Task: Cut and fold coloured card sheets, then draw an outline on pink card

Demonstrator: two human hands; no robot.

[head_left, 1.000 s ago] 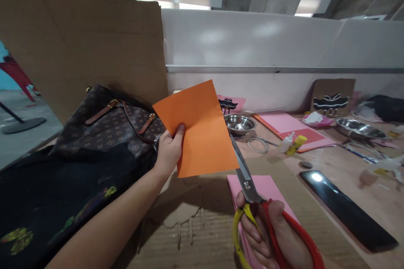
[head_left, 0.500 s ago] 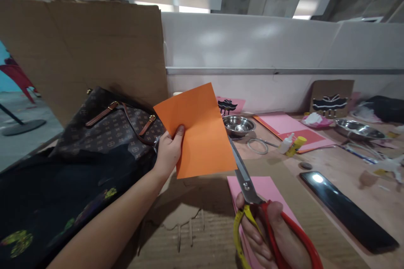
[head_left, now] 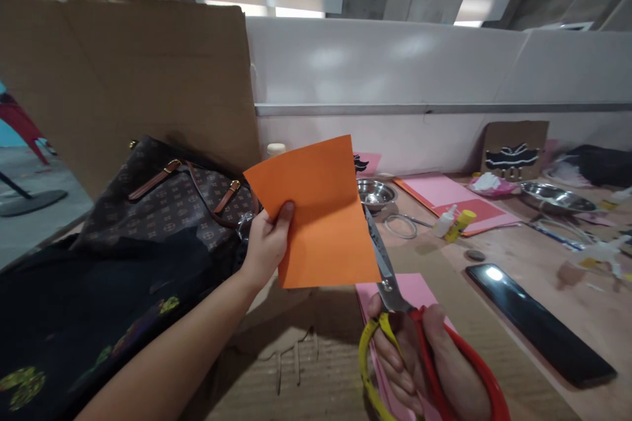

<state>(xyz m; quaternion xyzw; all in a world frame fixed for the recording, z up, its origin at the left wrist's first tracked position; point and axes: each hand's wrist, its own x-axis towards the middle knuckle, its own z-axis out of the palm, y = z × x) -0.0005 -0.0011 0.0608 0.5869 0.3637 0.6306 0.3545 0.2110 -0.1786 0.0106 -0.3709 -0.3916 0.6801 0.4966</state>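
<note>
Above the table (head_left: pixel 533 263), in from its left edge, is the orange paper (head_left: pixel 323 227), its left side held in the left hand's (head_left: pixel 266 247) fingers. The right hand's (head_left: pixel 450 362) fingers grip the scissors (head_left: pixel 389 287), blades at the paper's right edge.

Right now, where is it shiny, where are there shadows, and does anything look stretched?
Head view: sharp glare on the black phone, softer glare on the white panel; head view: shadow on the cardboard below the orange paper; head view: the phone looks stretched toward the lower right corner, probably by a wide lens.
</note>
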